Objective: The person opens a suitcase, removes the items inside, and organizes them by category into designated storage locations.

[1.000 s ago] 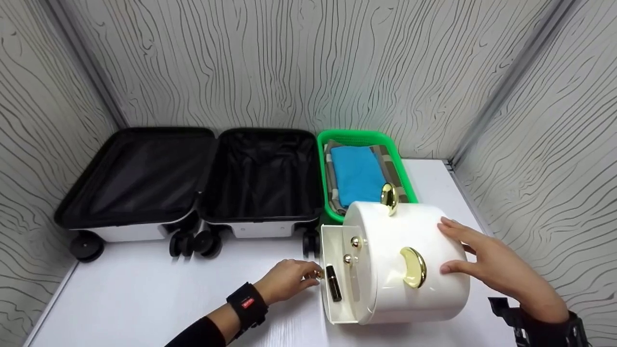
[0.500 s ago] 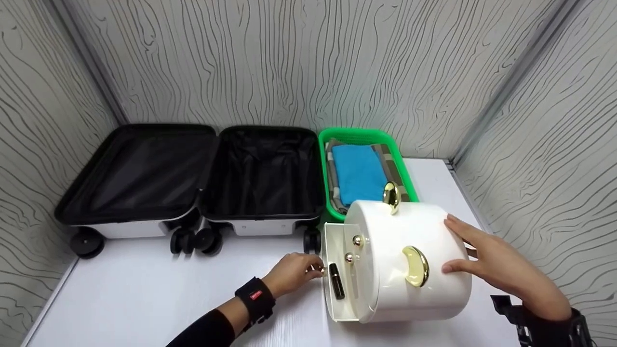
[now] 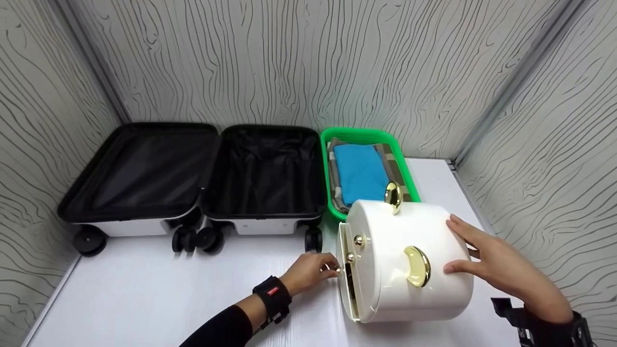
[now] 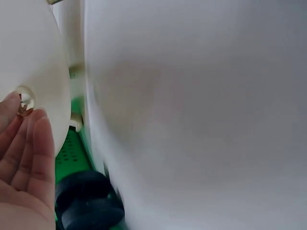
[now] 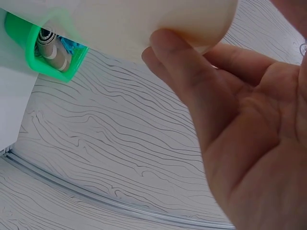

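My left hand point(image 3: 308, 272) pinches the small gold knob point(image 4: 25, 101) on the front of a drawer point(image 3: 343, 274). The drawer belongs to a white rounded cosmetics box point(image 3: 409, 303) with gold handles, lying at right of centre, and protrudes slightly. Inside the narrow gap shows a dark strip of a black tube point(image 3: 351, 284), mostly hidden. Two more gold knobs sit on the box's end above the drawer. My right hand point(image 3: 501, 265) rests spread against the opposite end of the box, thumb and fingers fairly straight on its edge.
An open suitcase with black lining point(image 3: 265, 178) stands on its wheels at the back left, its other half point(image 3: 144, 173) beside it. Right of it, a green basket point(image 3: 402, 166) holds a folded blue cloth point(image 3: 359, 168) and brown checked cloth. Patterned walls point(image 3: 270, 62) enclose the white tabletop point(image 3: 193, 279).
The drawer has slid right into the box, with my left hand moving along on its knob. The black tube is now mostly out of sight. My right hand stays against the box.
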### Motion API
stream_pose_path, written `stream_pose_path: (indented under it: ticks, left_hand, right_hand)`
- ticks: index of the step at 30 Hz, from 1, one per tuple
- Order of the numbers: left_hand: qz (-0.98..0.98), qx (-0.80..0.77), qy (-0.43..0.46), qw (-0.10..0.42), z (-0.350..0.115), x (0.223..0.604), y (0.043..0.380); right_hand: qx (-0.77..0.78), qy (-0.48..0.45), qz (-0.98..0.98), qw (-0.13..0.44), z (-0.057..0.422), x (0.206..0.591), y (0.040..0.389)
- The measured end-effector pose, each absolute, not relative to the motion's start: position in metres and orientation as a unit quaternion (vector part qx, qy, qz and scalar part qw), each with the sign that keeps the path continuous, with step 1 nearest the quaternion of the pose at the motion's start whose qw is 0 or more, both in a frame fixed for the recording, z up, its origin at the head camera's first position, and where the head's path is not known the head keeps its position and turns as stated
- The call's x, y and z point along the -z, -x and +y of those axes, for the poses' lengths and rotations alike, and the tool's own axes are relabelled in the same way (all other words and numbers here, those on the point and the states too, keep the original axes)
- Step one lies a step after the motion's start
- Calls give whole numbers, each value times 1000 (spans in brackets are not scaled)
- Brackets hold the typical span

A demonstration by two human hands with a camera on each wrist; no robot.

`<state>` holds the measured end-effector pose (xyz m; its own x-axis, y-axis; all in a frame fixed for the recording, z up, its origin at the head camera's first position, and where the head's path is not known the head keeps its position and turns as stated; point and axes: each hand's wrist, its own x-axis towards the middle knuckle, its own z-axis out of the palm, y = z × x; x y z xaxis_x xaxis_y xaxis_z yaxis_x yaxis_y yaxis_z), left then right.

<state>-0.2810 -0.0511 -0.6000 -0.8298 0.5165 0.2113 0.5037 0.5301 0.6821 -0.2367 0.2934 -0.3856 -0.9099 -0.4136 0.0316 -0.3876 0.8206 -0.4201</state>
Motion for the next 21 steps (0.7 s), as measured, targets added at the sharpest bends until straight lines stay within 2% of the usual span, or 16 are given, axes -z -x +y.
stream_pose_path:
  ticks: [8,21]
  left_hand:
    - [875,-384,-296,2,-35,602,283]
    - [885,-349,-307,-6,-35,597,283]
  right_hand:
    - [206,204,957,22,292,384,236]
    - [231,211,949,25,293,387,238]
